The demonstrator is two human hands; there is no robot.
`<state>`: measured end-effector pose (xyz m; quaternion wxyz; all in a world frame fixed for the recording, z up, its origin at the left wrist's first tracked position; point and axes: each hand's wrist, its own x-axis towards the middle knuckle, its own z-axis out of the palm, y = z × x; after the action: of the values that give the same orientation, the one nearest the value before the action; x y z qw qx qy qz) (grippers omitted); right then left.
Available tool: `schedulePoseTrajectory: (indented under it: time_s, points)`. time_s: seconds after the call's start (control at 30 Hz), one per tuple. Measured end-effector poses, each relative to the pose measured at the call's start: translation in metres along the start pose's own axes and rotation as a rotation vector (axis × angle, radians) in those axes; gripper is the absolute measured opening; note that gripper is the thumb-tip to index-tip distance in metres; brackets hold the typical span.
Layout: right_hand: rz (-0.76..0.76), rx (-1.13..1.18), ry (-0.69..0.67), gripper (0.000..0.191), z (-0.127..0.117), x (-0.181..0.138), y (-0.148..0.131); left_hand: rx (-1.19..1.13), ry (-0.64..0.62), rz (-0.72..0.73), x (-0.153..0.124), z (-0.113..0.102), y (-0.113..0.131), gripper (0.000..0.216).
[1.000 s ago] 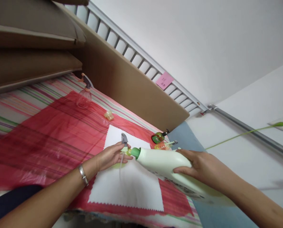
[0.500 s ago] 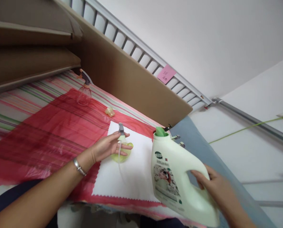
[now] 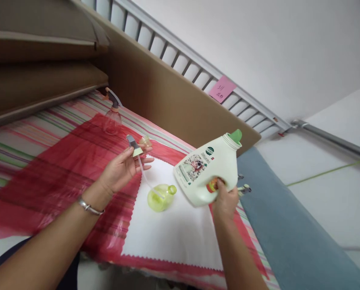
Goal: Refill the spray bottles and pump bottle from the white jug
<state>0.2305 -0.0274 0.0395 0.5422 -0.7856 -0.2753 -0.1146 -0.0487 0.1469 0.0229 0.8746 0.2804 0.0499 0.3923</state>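
Observation:
Between the thumb and fingers of my left hand [image 3: 123, 167] is a grey spray head [image 3: 134, 147] with a long clear dip tube. The tube hangs down toward a yellow-green bottle [image 3: 159, 199], whose neck is uncovered and points right; I cannot tell whether the tube touches it. That bottle rests on a white cloth [image 3: 170, 237] with zigzag edges. My right hand [image 3: 225, 201] grips the handle of a pale green detergent jug [image 3: 208, 169]. The jug is held tilted above the cloth, its green spout pointing up and right, away from the bottle.
Red see-through sheeting [image 3: 107, 209] lies under the cloth on a striped tablecloth [image 3: 25, 141]. A clear spray bottle [image 3: 112, 121] and a pale yellowish cap [image 3: 145, 141] stand at the back. Behind rise a brown board [image 3: 173, 96] and a white radiator [image 3: 180, 60] with a pink note [image 3: 222, 89].
My right hand has swung the jug up and to the left, tilting it the other way. My left hand has lifted the spray head up and left, leaving the yellow-green bottle in plain sight.

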Motion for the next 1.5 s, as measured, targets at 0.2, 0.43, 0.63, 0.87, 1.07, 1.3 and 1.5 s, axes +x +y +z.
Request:
schedulePoseTrajectory:
  time_s: [0.2, 0.43, 0.63, 0.87, 1.07, 1.3, 1.5]
  points:
    - [0.088, 0.030, -0.073, 0.046, 0.038, -0.027, 0.027, -0.007, 0.020, -0.013, 0.000, 0.005, -0.001, 0.030]
    - [0.082, 0.051, -0.282, 0.050, 0.007, -0.023, 0.026, 0.043, -0.003, -0.025, -0.001, 0.008, -0.013, 0.027]
    - [0.034, 0.097, -0.239, 0.057, -0.025, -0.026, 0.005, 0.162, -0.069, -0.072, -0.009, 0.012, -0.029, 0.025]
    - [-0.275, -0.008, -0.671, 0.029, -0.020, -0.055, -0.114, 0.390, -0.121, -0.029, -0.025, 0.031, -0.036, 0.024]
    - [-0.491, -0.177, -0.821, 0.038, 0.015, -0.088, -0.192, 0.755, -0.132, 0.271, -0.036, 0.038, -0.026, 0.021]
    - [-0.504, -0.234, -0.753, 0.010, 0.020, -0.088, -0.206, 0.830, -0.109, 0.315, -0.045, 0.040, -0.015, 0.018]
    - [-0.258, -0.001, -0.426, 0.016, -0.035, -0.045, -0.210, 0.597, -0.082, 0.225, -0.040, 0.036, -0.014, 0.034]
